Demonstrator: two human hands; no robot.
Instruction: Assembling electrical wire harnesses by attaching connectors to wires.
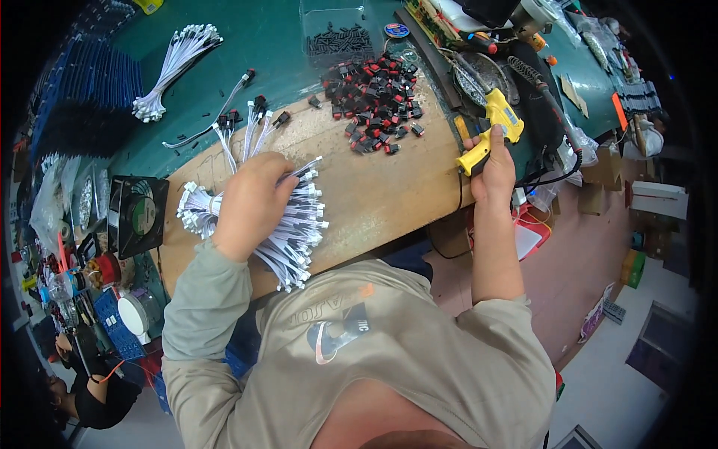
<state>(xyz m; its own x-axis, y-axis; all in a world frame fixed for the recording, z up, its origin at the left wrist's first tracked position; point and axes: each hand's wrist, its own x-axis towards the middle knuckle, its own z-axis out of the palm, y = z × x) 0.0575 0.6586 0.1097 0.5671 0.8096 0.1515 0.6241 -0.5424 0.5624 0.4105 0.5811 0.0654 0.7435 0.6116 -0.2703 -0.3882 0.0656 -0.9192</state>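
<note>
My left hand point(258, 194) is closed over a bundle of white cables point(292, 232) on the wooden board. Its fingertips pinch one cable, whose end sticks out to the right; the palm side is hidden. White connectors point(198, 209) fan out left of the hand. In my right hand point(495, 168), beyond the board's right edge, is a yellow and black soldering gun point(502, 116), its thin tip pointing up and left. Small black and red parts point(374, 101) lie heaped on the board between the hands. Several cables with black parts on their ends point(250, 123) lie past my left hand.
A clear tray of black sleeves point(340, 41) stands behind the heap. Another white cable bundle point(176, 71) lies on the green mat at far left. A black fan point(138, 215) stands left of the board point(389, 194). A spring holder point(527, 71) sits at right. Another person point(105, 393) is at lower left.
</note>
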